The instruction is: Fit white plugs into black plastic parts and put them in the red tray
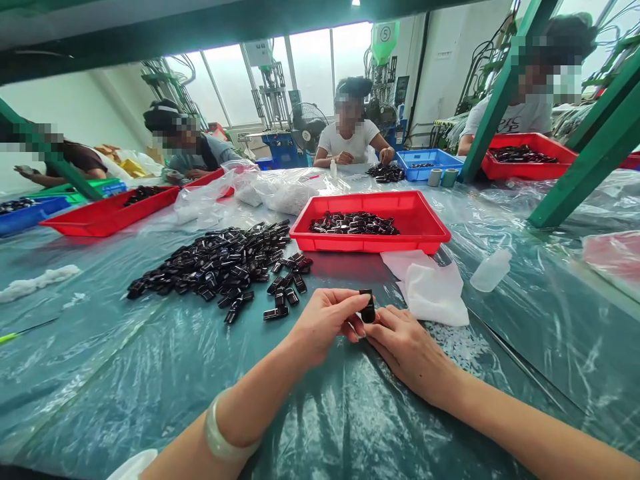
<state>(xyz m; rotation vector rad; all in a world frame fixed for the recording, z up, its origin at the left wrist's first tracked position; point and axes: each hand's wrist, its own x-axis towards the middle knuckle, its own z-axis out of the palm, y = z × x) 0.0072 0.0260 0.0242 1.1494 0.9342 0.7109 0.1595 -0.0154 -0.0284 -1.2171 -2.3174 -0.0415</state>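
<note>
My left hand [327, 323] pinches a small black plastic part [369, 308] between thumb and fingers, holding it upright just above the table. My right hand [405, 347] lies beside it with curled fingers touching the part's lower end. A large heap of the same black parts [220, 263] is spread on the plastic-covered table to the left. Straight ahead stands a red tray [425, 233] with more black parts in it. A white cloth [433, 290] lies just right of my hands.
A small white squeeze bottle [491, 270] lies right of the cloth. Green frame posts [575, 180] rise at the right. Other red and blue trays [107, 213] sit along the far side, where several people work. White fluff [35, 283] lies at the left.
</note>
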